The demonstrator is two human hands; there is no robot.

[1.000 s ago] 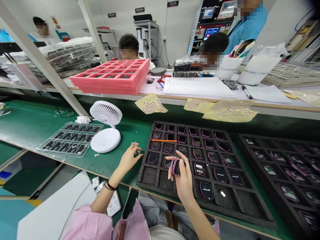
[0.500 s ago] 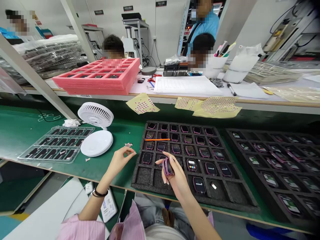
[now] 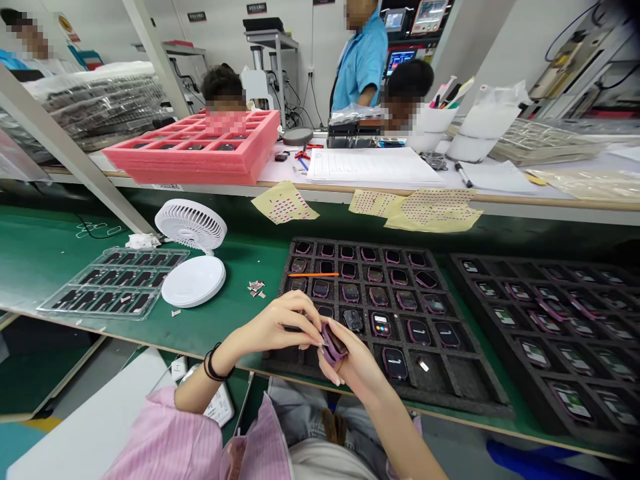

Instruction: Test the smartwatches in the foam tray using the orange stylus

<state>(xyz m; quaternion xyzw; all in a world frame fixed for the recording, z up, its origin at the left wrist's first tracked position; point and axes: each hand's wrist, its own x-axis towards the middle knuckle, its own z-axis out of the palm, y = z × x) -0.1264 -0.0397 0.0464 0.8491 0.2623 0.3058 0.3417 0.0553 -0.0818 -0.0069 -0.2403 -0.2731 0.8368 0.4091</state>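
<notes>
A purple-cased smartwatch (image 3: 332, 348) is gripped in my right hand (image 3: 361, 363), held above the near-left part of a black foam tray (image 3: 480, 393). My left hand (image 3: 287, 321) reaches over from the left, its thumb and fingertips pinched against the watch's side. What lies between those fingertips is too small and covered to name. More smartwatches, some with lit screens, sit in the tray's compartments, such as one showing coloured icons (image 3: 381, 325). An orange stick (image 3: 313, 275) lies across the tray's upper left. A pile of small pale pieces (image 3: 257, 288) rests on the green bench.
A second foam tray (image 3: 505, 267) of watches stands on the right. Left are a white fan (image 3: 194, 283) and a clear plastic tray (image 3: 107, 283) of black parts. A pink foam box (image 3: 200, 160) sits on the shelf ahead, with co-workers behind it.
My left hand has moved right, from beside the small pieces to the watch, and pinches at its side. A standing co-worker in blue has shifted left.
</notes>
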